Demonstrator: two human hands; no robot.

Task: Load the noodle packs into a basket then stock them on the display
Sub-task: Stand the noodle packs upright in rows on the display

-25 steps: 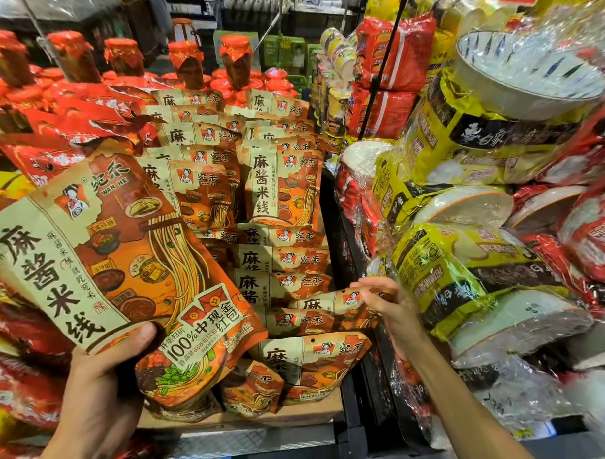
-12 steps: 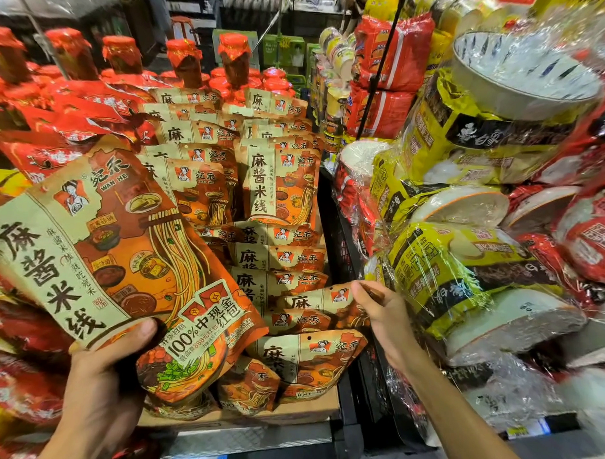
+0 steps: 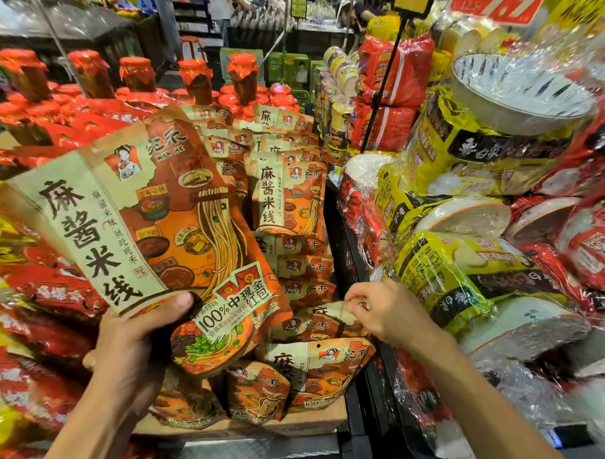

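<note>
1. My left hand (image 3: 132, 347) holds a sesame-paste rice noodle pack (image 3: 157, 231) by its lower edge, thumb across the front; held only there and leaning left, it could flop or slide out.
2. My right hand (image 3: 387, 313) pinches the top edge of a shelved pack (image 3: 325, 324) in the front rows; a careless tug could topple the leaning packs just behind that grip.
3. The cardboard tray (image 3: 315, 423) under both grips holds the stocked packs (image 3: 288, 198), standing in rows.
4. No basket shows.

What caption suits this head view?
Left hand holds a noodle pack; right hand pinches a shelved pack.
</note>
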